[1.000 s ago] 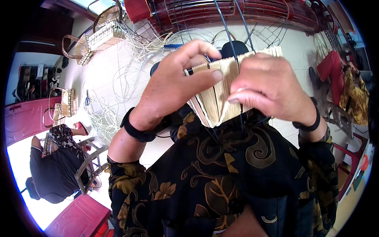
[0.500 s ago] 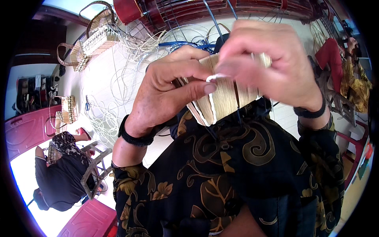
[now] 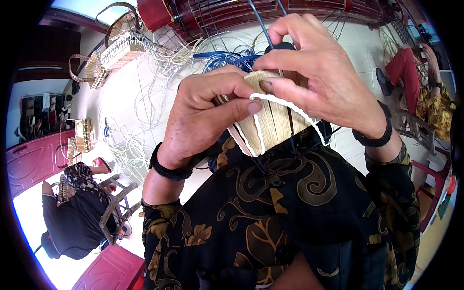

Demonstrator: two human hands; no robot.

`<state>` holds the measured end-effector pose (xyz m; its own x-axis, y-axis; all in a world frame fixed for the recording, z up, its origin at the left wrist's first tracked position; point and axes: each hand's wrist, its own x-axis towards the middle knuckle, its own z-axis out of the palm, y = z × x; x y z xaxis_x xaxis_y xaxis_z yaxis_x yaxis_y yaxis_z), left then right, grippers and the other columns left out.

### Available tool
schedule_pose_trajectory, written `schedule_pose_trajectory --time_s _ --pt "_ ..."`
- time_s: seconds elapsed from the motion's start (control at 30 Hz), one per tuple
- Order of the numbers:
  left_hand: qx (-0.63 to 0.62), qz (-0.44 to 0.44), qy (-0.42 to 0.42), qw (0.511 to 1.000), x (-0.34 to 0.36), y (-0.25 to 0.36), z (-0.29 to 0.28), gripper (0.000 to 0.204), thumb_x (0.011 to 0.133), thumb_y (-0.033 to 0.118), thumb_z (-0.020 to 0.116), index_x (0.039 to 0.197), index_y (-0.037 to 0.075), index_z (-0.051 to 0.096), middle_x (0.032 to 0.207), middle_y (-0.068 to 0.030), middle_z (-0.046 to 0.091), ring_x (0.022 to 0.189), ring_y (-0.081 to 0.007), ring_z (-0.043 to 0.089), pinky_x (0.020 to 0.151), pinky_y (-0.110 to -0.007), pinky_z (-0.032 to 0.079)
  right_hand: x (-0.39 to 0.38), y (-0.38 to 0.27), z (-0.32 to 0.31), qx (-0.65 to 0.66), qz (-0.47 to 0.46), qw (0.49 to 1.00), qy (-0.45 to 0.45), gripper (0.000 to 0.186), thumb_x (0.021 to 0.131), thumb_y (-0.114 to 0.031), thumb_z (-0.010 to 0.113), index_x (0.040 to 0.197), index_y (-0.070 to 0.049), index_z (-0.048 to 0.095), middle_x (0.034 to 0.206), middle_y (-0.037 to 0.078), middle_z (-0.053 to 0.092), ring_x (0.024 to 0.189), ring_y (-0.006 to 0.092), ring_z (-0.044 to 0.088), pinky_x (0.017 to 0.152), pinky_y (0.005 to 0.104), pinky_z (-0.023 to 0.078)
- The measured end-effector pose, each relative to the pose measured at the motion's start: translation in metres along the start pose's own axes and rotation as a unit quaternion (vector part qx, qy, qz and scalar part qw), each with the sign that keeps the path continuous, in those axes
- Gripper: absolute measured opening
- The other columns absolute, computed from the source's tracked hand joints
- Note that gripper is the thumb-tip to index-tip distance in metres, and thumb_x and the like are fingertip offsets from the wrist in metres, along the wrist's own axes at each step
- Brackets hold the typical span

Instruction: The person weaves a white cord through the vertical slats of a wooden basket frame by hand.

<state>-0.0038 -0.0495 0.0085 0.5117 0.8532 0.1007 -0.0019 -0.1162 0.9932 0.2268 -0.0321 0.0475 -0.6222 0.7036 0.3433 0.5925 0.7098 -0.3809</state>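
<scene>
A beige straw panel [image 3: 273,130] with vertical slats and thin dark rods sits upright above my lap. A wavy white cord [image 3: 297,107] runs down its face and hangs loosely to the right. My left hand [image 3: 208,108] is closed on the panel's left part, thumb and forefinger pinching the cord at its bend. My right hand [image 3: 319,82] bends over the right part, thumb at the straw near the top, forefinger just above it, other fingers raised by a blue-grey rod [image 3: 261,21]. The panel's back is hidden.
Tangled pale strands [image 3: 128,150] and blue strips [image 3: 217,61] lie ahead on the tiled floor. Framed baskets [image 3: 123,50] stand left and ahead. A person in black [image 3: 77,222] sits at lower left; another in red trousers [image 3: 406,77] sits right. A red slatted bench [image 3: 357,12] is behind.
My right hand has moved up and its upper fingers have spread. The white cord now drapes across the panel to the lower right. The rightward person's arm has come into view.
</scene>
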Motion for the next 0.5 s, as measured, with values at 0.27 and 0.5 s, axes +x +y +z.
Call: schedule_pose_trajectory --time_s 0.27,0.5 --pt "-0.012 0.013 0.0 1.0 -0.002 -0.004 -0.003 0.003 0.089 -0.001 0.073 0.088 -0.001 0.071 0.077 0.0011 0.065 0.071 -0.0045 0.059 0.063 -0.02 0.045 0.002 0.002 0.0 -0.023 0.006 0.998 -0.05 0.018 0.083 -0.015 0.066 0.096 -0.003 0.068 0.118 0.018 0.059 0.103 0.0322 0.058 0.09 0.0397 0.047" --pt "-0.043 -0.02 -0.012 0.999 -0.004 -0.002 -0.009 0.003 0.088 0.0 0.071 0.091 -0.001 0.072 0.082 -0.002 0.065 0.077 -0.0092 0.059 0.069 -0.022 0.044 -0.018 0.001 0.02 -0.044 -0.024 0.998 0.035 0.042 0.077 -0.018 0.072 0.117 -0.008 0.061 0.136 0.016 0.049 0.121 0.0356 0.051 0.098 0.0441 0.042"
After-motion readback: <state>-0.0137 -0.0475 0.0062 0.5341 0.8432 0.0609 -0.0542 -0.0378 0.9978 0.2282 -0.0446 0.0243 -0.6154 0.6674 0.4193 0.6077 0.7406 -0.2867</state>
